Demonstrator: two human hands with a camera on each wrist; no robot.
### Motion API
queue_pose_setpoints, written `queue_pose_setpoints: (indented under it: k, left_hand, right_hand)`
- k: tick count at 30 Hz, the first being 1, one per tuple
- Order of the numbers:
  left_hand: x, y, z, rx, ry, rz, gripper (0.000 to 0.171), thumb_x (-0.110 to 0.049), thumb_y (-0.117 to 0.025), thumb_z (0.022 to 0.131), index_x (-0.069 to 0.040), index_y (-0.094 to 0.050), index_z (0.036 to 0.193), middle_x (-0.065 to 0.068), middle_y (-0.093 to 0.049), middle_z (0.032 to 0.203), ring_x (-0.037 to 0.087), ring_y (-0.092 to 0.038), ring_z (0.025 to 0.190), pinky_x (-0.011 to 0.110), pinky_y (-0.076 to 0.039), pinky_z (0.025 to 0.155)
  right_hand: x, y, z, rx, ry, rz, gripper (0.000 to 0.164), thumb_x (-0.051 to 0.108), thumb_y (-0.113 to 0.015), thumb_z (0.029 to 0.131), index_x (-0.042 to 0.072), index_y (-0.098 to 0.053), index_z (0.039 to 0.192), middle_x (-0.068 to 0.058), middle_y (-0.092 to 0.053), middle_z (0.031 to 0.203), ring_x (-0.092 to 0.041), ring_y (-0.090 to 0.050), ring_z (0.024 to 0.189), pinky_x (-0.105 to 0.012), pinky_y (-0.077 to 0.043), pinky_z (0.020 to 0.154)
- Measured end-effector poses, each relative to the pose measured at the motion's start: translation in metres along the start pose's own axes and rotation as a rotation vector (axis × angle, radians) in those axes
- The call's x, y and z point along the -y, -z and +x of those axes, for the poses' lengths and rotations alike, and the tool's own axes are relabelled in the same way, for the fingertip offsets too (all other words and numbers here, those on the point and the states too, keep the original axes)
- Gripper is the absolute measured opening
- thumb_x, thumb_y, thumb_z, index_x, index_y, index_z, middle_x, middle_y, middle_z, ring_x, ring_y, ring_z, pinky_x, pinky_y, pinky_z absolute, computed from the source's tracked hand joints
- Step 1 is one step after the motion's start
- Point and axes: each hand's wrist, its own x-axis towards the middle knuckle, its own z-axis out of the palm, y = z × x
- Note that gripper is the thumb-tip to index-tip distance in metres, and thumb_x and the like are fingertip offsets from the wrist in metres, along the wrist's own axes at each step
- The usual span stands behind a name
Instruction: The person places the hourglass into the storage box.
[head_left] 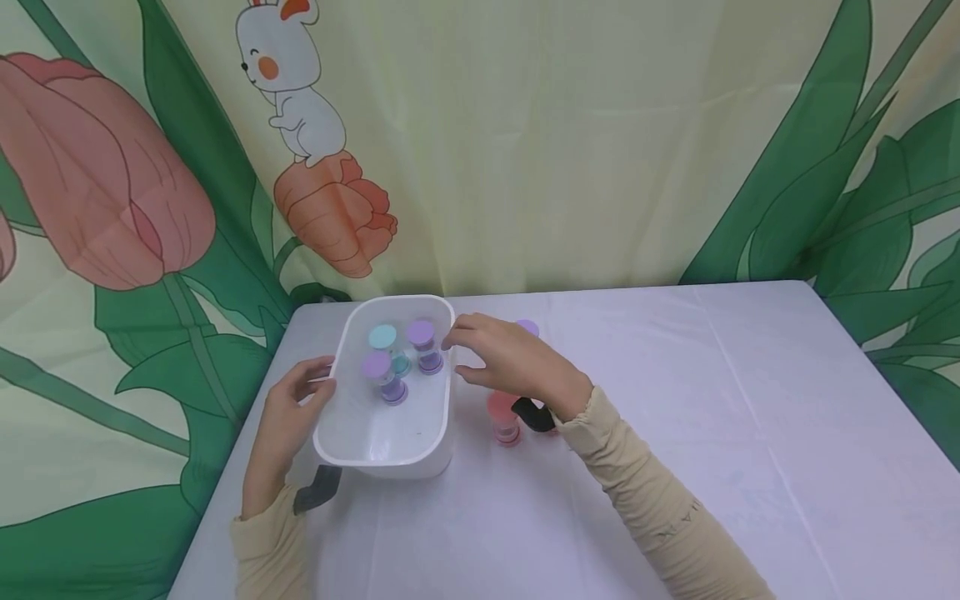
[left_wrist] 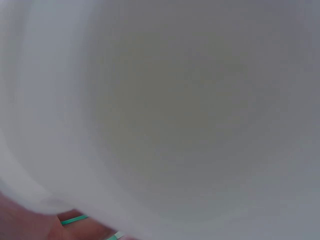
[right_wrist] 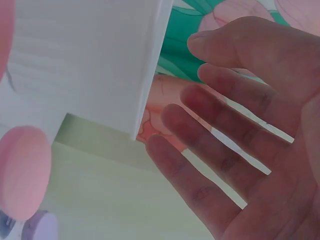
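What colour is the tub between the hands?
White; the tub shows best in the head view.

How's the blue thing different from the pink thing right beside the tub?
The blue thing is inside the white tub; the pink thing is outside, on the table. The blue thing's top is light blue; the pink thing's is pinkish red. Both have round tops.

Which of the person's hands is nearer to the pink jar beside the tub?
Right. The right hand is close to the pink jar, near the tub's right rim; the left hand is farther off, across the tub at its left side.
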Motion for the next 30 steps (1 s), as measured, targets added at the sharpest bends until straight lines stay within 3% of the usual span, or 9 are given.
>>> queue_pose_setpoints:
  k: [13, 22, 30]
  left_hand:
    - [-0.002, -0.001, -0.001, -0.013, 0.002, 0.004, 0.042, -0.026, -0.055, 0.101, -0.01, -0.053, 0.14, 0.018, -0.058, 0.134, 0.036, -0.059, 0.119, 0.055, -0.054, 0.091]
    - [-0.002, 0.001, -0.003, 0.003, 0.007, 0.005, 0.044, -0.028, -0.054, 0.101, -0.009, -0.051, 0.141, 0.018, -0.057, 0.136, 0.037, -0.058, 0.121, 0.057, -0.051, 0.095]
    - [-0.003, 0.0, -0.001, -0.009, -0.003, 0.014, 0.044, -0.026, -0.055, 0.101, -0.008, -0.052, 0.141, 0.018, -0.057, 0.136, 0.037, -0.058, 0.12, 0.058, -0.052, 0.094]
  right_hand:
    - [-0.013, 0.004, -0.028, 0.017, -0.142, 0.006, 0.029, 0.015, -0.068, 0.091, 0.012, -0.068, 0.119, 0.002, -0.063, 0.12, -0.016, -0.059, 0.116, -0.034, -0.05, 0.098]
    - [-0.021, 0.009, -0.053, -0.022, -0.166, 0.038, 0.029, 0.018, -0.074, 0.089, 0.01, -0.069, 0.116, 0.002, -0.063, 0.114, -0.014, -0.061, 0.103, -0.033, -0.052, 0.088]
    - [-0.03, 0.009, -0.069, -0.05, -0.172, -0.008, 0.027, 0.016, -0.074, 0.087, 0.007, -0.07, 0.112, -0.001, -0.064, 0.111, -0.013, -0.06, 0.098, -0.032, -0.054, 0.083]
